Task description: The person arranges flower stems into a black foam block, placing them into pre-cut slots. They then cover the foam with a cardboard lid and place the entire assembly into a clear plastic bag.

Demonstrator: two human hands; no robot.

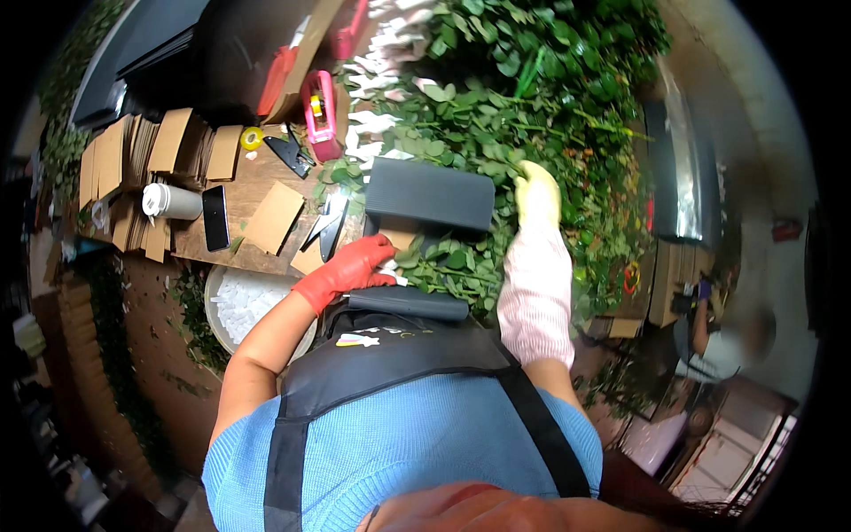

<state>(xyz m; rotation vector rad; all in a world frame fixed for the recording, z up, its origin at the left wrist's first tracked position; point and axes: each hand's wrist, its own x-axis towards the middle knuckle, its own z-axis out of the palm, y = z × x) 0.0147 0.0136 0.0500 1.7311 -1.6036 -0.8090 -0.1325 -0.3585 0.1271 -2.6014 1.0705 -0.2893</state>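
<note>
My left hand [346, 266], in a red glove, is beside white-wrapped stem ends [397, 277], fingers loosely curved and apart from the thumb. My right hand [539, 191], in a yellow glove and pink sleeve, reaches into a mass of leafy stems [470, 124], fingers closed on foliage at their tips. Between my hands, a ribbed dark pad [430, 191] stands over tan cardboard [403, 238] and more leafy stems. A rolled dark pad [408, 304] lies along the near edge, against my apron.
Left on the wooden table [191, 239] are cardboard stacks [173, 137], a white cup [173, 201], a phone [216, 217], scissors [330, 226], tape [251, 138] and a pink dispenser [321, 120]. A bucket of white pieces [248, 310] stands below. Another person [709, 346] is at far right.
</note>
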